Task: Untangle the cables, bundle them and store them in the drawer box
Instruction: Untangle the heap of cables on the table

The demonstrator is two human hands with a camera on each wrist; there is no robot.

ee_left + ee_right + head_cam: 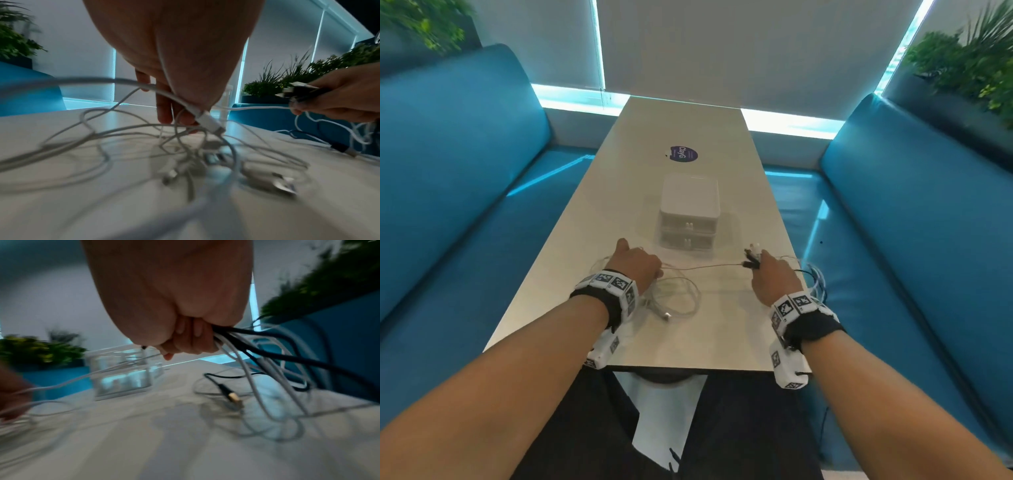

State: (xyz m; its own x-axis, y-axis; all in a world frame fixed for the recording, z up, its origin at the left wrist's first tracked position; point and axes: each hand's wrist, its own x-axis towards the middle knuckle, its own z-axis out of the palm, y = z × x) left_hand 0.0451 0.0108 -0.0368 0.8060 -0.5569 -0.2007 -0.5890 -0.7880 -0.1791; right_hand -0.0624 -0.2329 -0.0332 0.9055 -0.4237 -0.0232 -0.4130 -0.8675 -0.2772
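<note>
A person seated at a long pale table (pixel 688 130) works through a knot of charging leads, hands pulled apart so that one thin white cable (pixel 705 266) runs taut between them. The left hand (pixel 635 262), at about 9 o'clock from table centre, has its fingers (pixel 163 104) curled down onto a thicker white cable with a plug end (pixel 207 122), pinning the loose heap of white cables (pixel 674 298) beneath it, apparently to anchor the tangle while strands are drawn out. The right hand (pixel 774 274), at 3 o'clock near the table edge, is closed in a fist around a gathered bunch of black and white cables (pixel 246 344), their connector ends (pixel 751 255) sticking forward past the knuckles. The translucent white two-drawer plastic box (pixel 690 212) stands at 12 o'clock between the hands, both drawers closed. Judging by this, sorting is under way; bundling and storing remain.
</note>
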